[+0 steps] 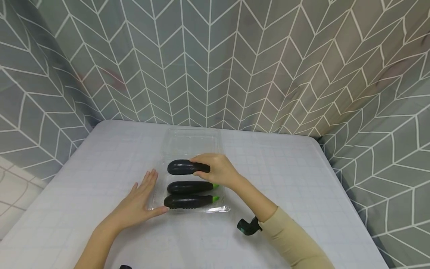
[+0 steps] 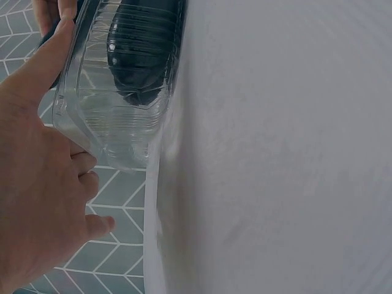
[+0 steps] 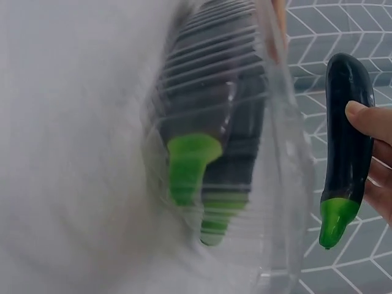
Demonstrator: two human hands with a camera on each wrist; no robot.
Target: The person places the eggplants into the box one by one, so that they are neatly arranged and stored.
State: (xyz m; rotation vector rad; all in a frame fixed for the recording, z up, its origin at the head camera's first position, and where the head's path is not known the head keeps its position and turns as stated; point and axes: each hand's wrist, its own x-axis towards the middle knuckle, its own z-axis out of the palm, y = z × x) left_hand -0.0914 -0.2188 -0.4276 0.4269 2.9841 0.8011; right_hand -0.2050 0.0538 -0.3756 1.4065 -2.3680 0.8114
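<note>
My right hand [image 1: 218, 170] pinches a glossy black eggplant [image 1: 179, 167] between thumb and fingers, over the back part of a clear plastic box [image 1: 223, 208]. The right wrist view shows this eggplant [image 3: 343, 153] with its green stem end, raised beside the box. Two more eggplants, a middle one [image 1: 189, 187] and a front one [image 1: 187, 201], lie side by side inside, green ends to the right. My left hand [image 1: 136, 205] is at the box's left side with fingers extended, its thumb at the front left corner. Ribbed box wall [image 2: 92, 116] shows beside that hand.
The box's clear lid [image 1: 193, 140] lies folded back toward the far table edge. A white cloth covers the table [image 1: 285, 179]. Patterned grey curtains [image 1: 208, 67] hang behind and at both sides. A black device [image 1: 248, 226] is at the right wrist.
</note>
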